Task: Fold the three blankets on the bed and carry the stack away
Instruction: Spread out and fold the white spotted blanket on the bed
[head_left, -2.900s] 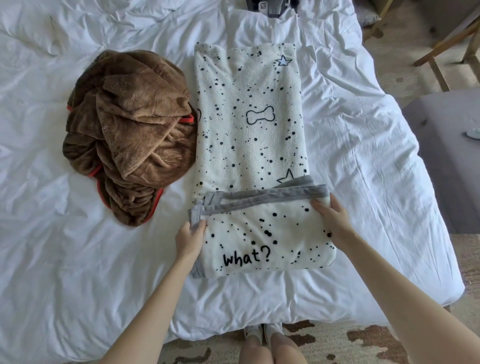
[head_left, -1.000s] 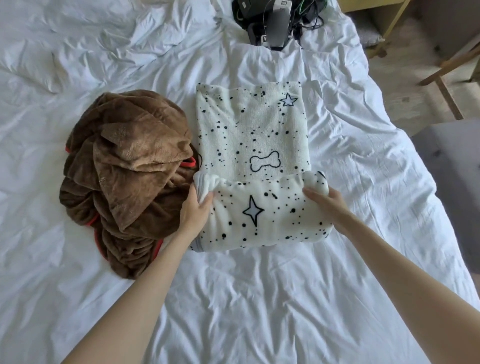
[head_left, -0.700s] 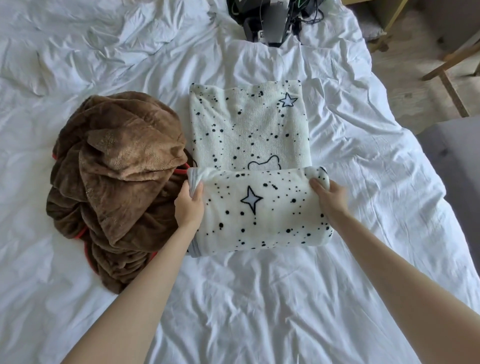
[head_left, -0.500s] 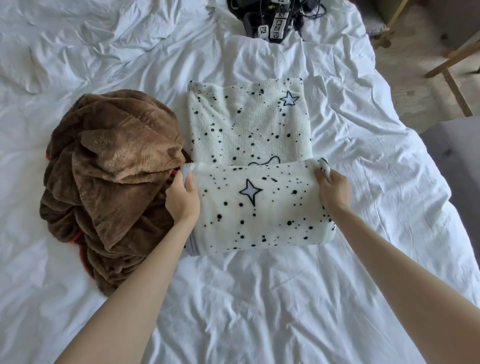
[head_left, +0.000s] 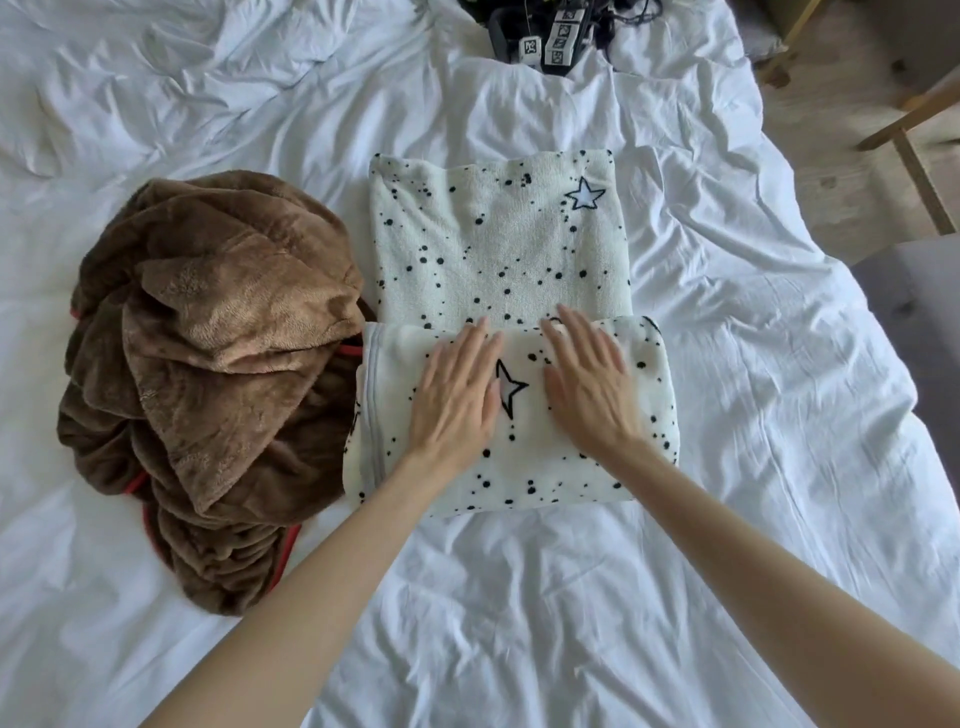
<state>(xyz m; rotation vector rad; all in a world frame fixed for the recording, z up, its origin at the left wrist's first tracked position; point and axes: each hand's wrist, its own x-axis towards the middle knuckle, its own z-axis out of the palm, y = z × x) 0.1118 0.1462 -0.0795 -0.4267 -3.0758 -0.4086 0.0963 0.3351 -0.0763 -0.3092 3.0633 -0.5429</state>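
White duvet (head_left: 519, 623) fills most of the view, heavily creased, worst at 10-11 o'clock. 12 o'clock, top edge: black device (head_left: 550, 31) lying on the duvet, cut off by the frame, with white square marker tags (head_left: 531, 48) on it and dark cables (head_left: 623, 15) bunched just to its right. 1-2 o'clock: light wood floor (head_left: 841, 208) past the duvet edge. 2 o'clock: wooden furniture frame (head_left: 919, 176), one slanted leg plus a rail, rest out of frame. 1 o'clock, top: another pale wooden leg (head_left: 789, 36). 3 o'clock: grey upholstered seat (head_left: 919, 322), close beside the duvet, partly cropped.
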